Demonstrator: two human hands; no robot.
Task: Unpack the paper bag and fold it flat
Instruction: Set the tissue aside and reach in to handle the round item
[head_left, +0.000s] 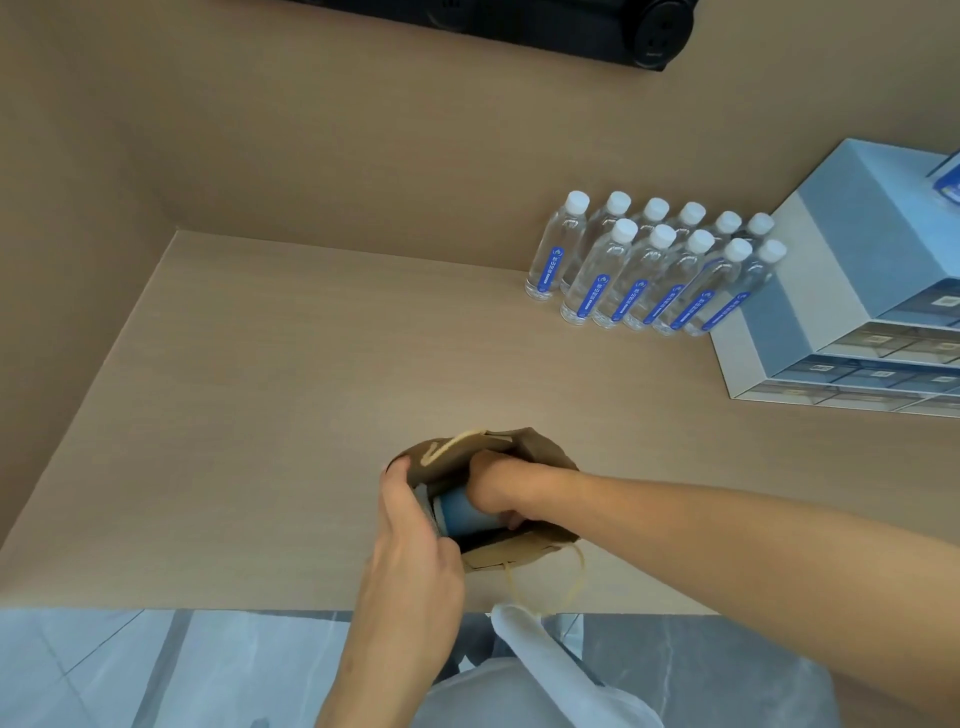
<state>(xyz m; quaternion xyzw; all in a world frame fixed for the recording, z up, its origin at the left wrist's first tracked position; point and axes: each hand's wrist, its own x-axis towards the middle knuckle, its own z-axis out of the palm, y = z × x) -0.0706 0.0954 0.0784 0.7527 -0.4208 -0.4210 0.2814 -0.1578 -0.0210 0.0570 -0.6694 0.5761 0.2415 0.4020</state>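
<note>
Lower centre: left hand (410, 525) pinches the paper bag (540, 462) rim, steadying it open; right hand (493, 488) fingers apparently clamp the blue can (465, 514) inside.

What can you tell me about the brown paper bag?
The paper bag is brown, thin and creased. It stands open on the wooden table, near the front edge. It has pale cord handles; one hangs over the front side, another lies on the far flap. The left hand holds its rim open. The right hand reaches inside, with its grip on a blue can, still inside the bag.
</note>
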